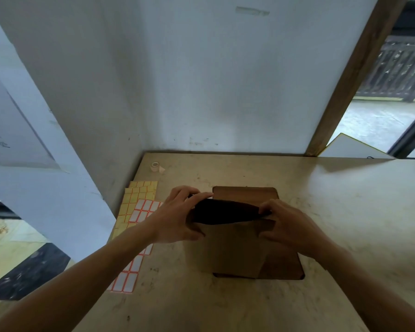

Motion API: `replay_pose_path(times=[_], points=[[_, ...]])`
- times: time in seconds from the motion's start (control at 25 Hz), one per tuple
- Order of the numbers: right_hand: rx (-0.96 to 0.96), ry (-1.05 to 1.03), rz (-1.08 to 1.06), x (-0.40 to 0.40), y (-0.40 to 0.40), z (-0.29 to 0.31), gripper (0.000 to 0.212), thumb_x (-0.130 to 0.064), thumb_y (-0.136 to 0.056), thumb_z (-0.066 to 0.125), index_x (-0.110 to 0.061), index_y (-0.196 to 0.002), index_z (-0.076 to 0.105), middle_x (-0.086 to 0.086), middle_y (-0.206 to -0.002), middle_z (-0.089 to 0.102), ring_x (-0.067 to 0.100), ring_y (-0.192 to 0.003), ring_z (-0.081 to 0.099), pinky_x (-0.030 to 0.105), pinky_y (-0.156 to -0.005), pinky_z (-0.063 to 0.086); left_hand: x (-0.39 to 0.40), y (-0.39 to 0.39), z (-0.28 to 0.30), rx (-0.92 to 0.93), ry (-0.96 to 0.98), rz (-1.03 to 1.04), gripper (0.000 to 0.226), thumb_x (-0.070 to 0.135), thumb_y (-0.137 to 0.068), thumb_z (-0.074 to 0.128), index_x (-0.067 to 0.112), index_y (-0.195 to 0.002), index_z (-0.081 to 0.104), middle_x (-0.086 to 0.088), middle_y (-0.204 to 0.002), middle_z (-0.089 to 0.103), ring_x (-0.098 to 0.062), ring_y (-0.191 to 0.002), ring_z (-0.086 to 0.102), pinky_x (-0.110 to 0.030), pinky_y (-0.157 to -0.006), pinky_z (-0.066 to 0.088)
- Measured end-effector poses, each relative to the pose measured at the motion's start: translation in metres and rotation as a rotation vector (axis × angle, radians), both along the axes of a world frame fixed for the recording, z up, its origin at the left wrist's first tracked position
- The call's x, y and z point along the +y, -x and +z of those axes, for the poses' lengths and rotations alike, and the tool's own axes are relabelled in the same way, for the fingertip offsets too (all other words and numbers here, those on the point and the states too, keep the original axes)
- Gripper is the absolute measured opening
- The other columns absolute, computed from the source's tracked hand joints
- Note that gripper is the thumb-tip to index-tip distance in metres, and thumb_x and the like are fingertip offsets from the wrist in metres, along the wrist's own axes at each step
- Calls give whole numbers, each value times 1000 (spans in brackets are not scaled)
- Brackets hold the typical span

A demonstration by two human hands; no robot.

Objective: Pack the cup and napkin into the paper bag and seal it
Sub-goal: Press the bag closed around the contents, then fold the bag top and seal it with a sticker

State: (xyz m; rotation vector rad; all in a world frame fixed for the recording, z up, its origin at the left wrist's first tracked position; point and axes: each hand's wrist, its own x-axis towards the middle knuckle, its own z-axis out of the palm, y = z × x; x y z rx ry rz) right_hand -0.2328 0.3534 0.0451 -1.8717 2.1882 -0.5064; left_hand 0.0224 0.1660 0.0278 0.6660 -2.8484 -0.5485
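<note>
The paper bag (pixel 228 245) stands on a brown board (pixel 283 269) near the middle of the worktop (pixel 345 212), its mouth pulled into a dark slit. It looks light and thin, likely to crease or tear if tugged hard, so the top rim at the two ends of the mouth seems the best place to hold it. The left hand (pixel 177 216) pinches the left end of the rim, thumb on the near wall and fingers curled over the far edge. The right hand (pixel 285 224) pinches the right end in the same way. Both grips are closed on the paper, holding nothing else. No cup or napkin shows; whether they sit inside the bag cannot be told. Sticker sheets (pixel 139 207) lie just left of the bag, and a small tape roll (pixel 155 167) sits near the far left corner.
</note>
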Motion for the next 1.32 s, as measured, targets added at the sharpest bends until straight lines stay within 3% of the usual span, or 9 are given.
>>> replay_pose_path(times=[0.16, 0.32, 0.48, 0.68, 0.8, 0.96, 1.04, 1.2, 1.32], points=[[-48, -17, -8, -5, -2, -5, 76, -53, -67, 77, -48, -128, 31, -22, -109, 46, 2, -91, 54, 17, -69, 42, -1, -4, 0, 20, -95, 63, 92, 48, -69, 76, 45, -144, 23, 7, -134, 41, -15, -121, 33, -39, -102, 36], [-8, -28, 104, -10, 2, -9, 50, -62, -70, 65, -40, -113, 53, -20, -112, 51, 1, -95, 54, 19, -75, 48, 0, -6, -2, 61, -178, 45, 62, 36, -79, 72, 38, -135, 44, 11, -117, 56, -7, -108, 49, -30, -92, 41], [-71, -62, 119, -17, 0, -14, 23, -43, -80, 69, -41, -99, 56, -20, -98, 61, 1, -86, 60, 18, -71, 50, 0, -6, -5, 54, -180, 2, 20, 36, -89, 61, 32, -108, 64, 13, -103, 57, -2, -96, 51, -30, -82, 49], [-352, -52, 50, -22, -3, -18, 8, -36, -89, 61, -35, -96, 65, -15, -90, 68, -3, -81, 63, 29, -75, 56, -1, 2, -7, 48, -285, 38, 16, 32, -96, 53, 29, -108, 63, 14, -94, 63, -2, -87, 60, -25, -76, 51], [-382, -75, -16, -28, -8, -21, 21, -38, -93, 55, -41, -113, 59, -17, -97, 65, 0, -86, 62, 26, -75, 55, -1, 9, -10, 38, -379, 103, 19, 29, -99, 50, 29, -115, 59, 10, -98, 63, -5, -88, 61, -21, -76, 49], [75, 50, -16, -31, -20, -28, 30, -49, -93, 38, -45, -119, 53, -18, -117, 47, 8, -104, 44, 31, -83, 45, 3, 24, -18, 28, -291, 187, 20, 28, -99, 49, 26, -116, 58, 2, -105, 54, -9, -89, 54, -19, -75, 43], [222, 106, 29, -30, -26, -32, 37, -55, -92, 33, -39, -111, 61, -13, -114, 57, 15, -104, 48, 35, -83, 44, 5, 27, -21, 27, -269, 202, 17, 28, -98, 51, 27, -113, 57, 2, -106, 48, -8, -92, 53, -20, -79, 46], [283, 72, 111, -28, -31, -40, 53, -66, -86, 32, -33, -107, 67, -11, -103, 67, 16, -94, 56, 33, -76, 44, 6, 28, -26, 35, -261, 229, 12, 29, -96, 52, 28, -107, 58, 3, -108, 47, -12, -96, 55, -26, -84, 51], [208, 12, 124, -30, -29, -39, 56, -65, -87, 28, -33, -108, 69, -12, -102, 68, 12, -89, 55, 30, -73, 43, 1, 28, -30, -19, -234, 195, 16, 33, -97, 49, 26, -104, 62, 3, -103, 53, -13, -94, 52, -30, -85, 50]])
